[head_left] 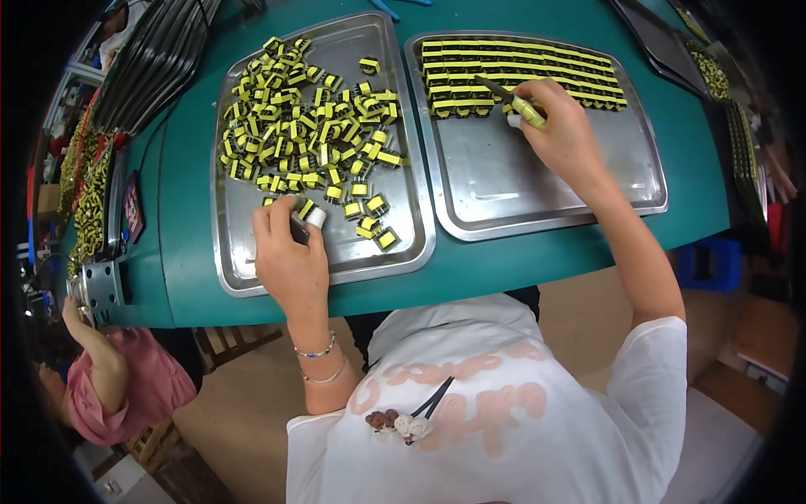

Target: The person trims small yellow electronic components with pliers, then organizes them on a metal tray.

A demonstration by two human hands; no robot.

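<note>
My left hand (290, 256) is at the near edge of the left metal tray (395, 262), with a white cover on its thumb tip. Its fingers and thumb close around a small yellow-and-black transformer (307, 208), partly hidden by the fingers. A loose heap of similar transformers (294, 126) fills much of that tray. Over the right metal tray (504, 181), my right hand (550, 122) grips a slim dark tool (494, 86) with a yellow-green part by the fingers. The tool's tip points at the nearest of several tidy rows of transformers (520, 59).
Both trays rest on a green table (191, 277). Stacked black trays (155, 67) stand at the far left, and another dark tray (659, 46) lies at the far right. A co-worker in a pink sleeve (134, 382) sits at the left. A blue bin (709, 265) is below the table's right side.
</note>
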